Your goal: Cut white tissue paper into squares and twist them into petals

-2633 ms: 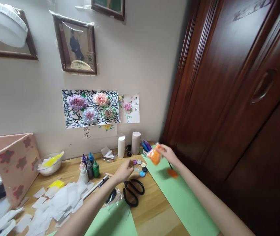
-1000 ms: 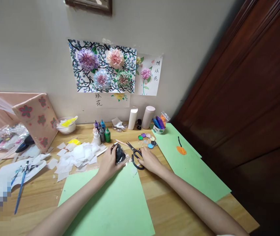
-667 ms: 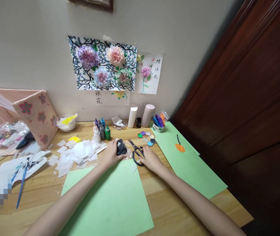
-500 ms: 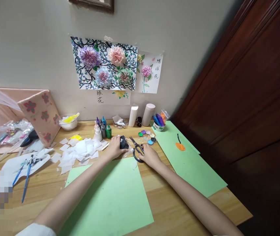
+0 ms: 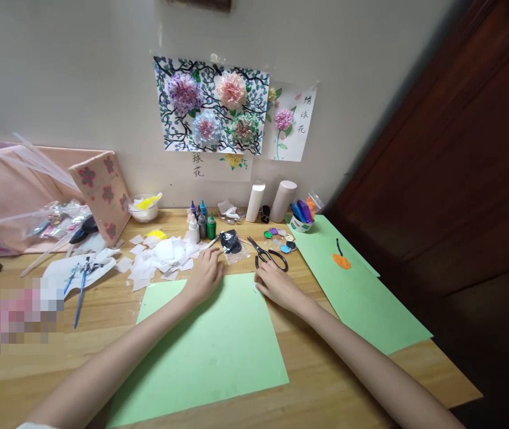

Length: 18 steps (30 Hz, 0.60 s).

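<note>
The near green sheet (image 5: 223, 345) lies flat on the table (image 5: 308, 357), in front of the person, and I judge that the step in hand is to set or straighten this sheet; the left hand (image 5: 203, 275) is over its far edge, the grip loose, fingers a little apart, and nothing is held; the right hand (image 5: 278, 286) is at the far right corner with bent fingers, and I cannot tell whether its grip pinches the paper; just beyond lie the bag of black material (image 5: 230, 241) and the scissors (image 5: 261, 251), of which one handle is partly hidden by the right hand; the right green sheet (image 5: 366, 304) carries an orange shape (image 5: 341, 261); moving the near sheet would call, I think, for light, flat fingers, to avoid a crease.
</note>
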Tool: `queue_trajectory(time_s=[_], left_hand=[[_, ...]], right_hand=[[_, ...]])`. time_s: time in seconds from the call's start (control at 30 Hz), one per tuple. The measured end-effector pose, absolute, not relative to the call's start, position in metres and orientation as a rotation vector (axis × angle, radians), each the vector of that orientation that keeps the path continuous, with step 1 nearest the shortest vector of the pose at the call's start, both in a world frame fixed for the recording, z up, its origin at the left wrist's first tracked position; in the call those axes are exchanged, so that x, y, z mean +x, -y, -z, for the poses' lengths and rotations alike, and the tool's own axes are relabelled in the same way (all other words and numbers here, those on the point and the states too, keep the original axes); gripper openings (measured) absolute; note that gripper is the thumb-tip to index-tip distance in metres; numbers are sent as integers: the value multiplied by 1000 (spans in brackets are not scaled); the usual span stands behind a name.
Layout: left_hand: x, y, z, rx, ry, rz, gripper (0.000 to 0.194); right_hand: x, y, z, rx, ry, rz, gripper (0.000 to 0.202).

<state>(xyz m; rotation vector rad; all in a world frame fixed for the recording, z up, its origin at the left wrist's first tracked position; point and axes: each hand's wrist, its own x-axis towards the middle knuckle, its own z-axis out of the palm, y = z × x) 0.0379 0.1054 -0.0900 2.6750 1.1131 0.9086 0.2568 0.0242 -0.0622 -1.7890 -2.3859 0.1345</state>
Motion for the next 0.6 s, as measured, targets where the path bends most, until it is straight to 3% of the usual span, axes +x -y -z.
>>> queue_trajectory(time_s=[0.23, 0.47, 0.6], left_hand=[[-30, -96, 102, 2681, -1295, -833, 23], [-55, -120, 112, 2611, -1596, -755, 29], [-58, -126, 114, 2583, -1614, -775, 30]], right_hand=[[231, -54, 60, -1716, 2373, -171, 13], [173, -112, 31, -1323, 1782, -749, 7], [155, -144, 21, -1181, 1551, -749, 11]])
